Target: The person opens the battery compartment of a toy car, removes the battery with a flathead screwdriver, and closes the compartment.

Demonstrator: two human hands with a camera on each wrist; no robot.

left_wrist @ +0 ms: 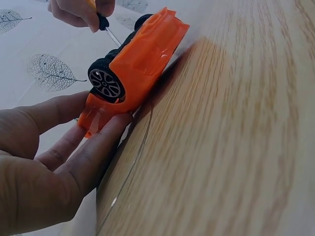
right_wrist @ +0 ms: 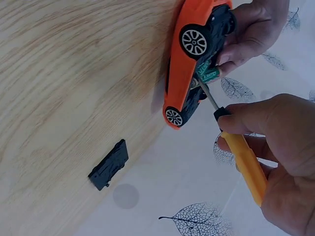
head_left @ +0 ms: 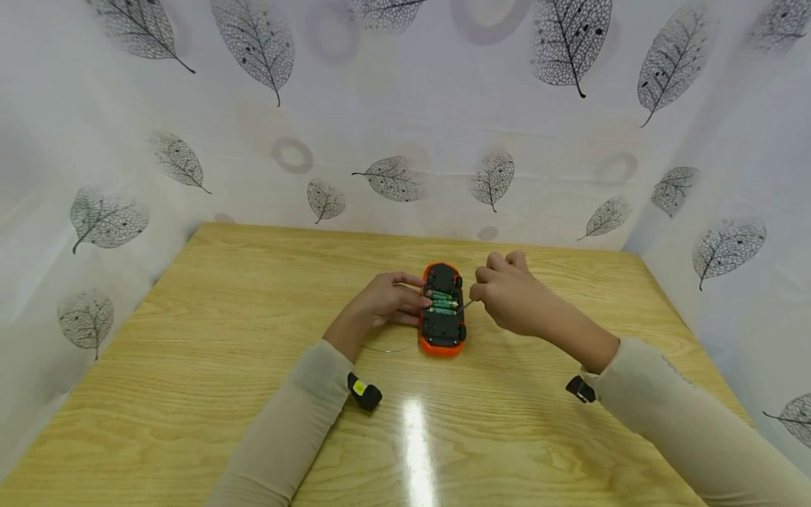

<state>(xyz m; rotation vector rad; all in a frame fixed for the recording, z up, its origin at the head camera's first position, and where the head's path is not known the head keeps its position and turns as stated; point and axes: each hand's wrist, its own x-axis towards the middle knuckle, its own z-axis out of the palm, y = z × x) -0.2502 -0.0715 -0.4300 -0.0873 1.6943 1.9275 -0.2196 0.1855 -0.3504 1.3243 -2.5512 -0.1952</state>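
An orange toy car [head_left: 426, 345] lies upside down on the table, its black underside facing up. Green batteries [head_left: 443, 304] sit side by side in its uncovered battery compartment. My left hand [head_left: 395, 301] grips the car from the left, thumb and fingers on its orange body in the left wrist view. In my right hand [right_wrist: 290, 142] is a screwdriver [right_wrist: 246, 164] with a yellow handle and black collar. Its metal shaft slants down into the compartment, the tip right at the end of a battery [right_wrist: 209, 74].
A black battery cover [right_wrist: 109, 165] lies on the wooden table [head_left: 266, 282], near its far edge. A thin wire [left_wrist: 132, 173] runs out beside the car along the tabletop. Leaf-patterned white cloth [head_left: 412, 105] hangs behind the table and at both sides.
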